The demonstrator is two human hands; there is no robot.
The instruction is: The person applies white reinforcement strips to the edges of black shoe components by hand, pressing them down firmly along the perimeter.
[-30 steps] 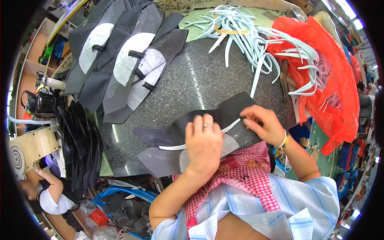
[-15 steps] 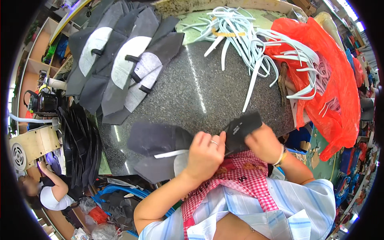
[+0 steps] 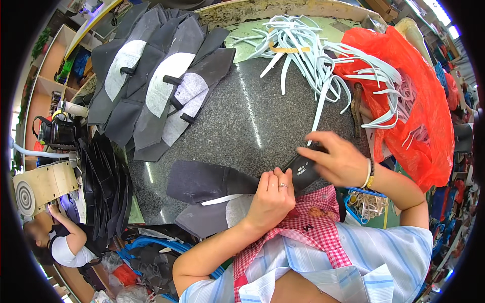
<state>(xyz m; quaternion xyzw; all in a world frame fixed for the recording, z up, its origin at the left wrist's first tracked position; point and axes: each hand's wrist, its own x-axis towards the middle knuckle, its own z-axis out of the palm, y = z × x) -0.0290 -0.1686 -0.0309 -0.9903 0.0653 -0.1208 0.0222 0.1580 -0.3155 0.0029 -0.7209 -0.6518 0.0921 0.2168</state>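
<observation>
My left hand [image 3: 275,197], with a ring on one finger, is closed on the middle of a dark shoe upper [image 3: 209,182]. The upper lies bent across the near edge of the table, with a narrow white strip [image 3: 222,199] showing along its lower side. A grey piece [image 3: 202,219] with a pale lining lies under its left part. To the right, my right hand [image 3: 341,161] is open over the upper's black, printed end, its thumb and forefinger apart. A long, pale blue strip reaches down to those fingertips; I cannot tell whether they touch it.
A pile of pale blue strips [image 3: 300,45] lies at the far side, beside a red plastic bag [image 3: 429,116]. Stacked dark uppers [image 3: 166,76] with loops are at the far left. More black pieces [image 3: 103,187] hang at the left edge, and a person [image 3: 68,242] sits beyond.
My right hand has moved up and its fingers have spread from the upper's end. My left hand has shifted slightly right and down, still gripping the upper.
</observation>
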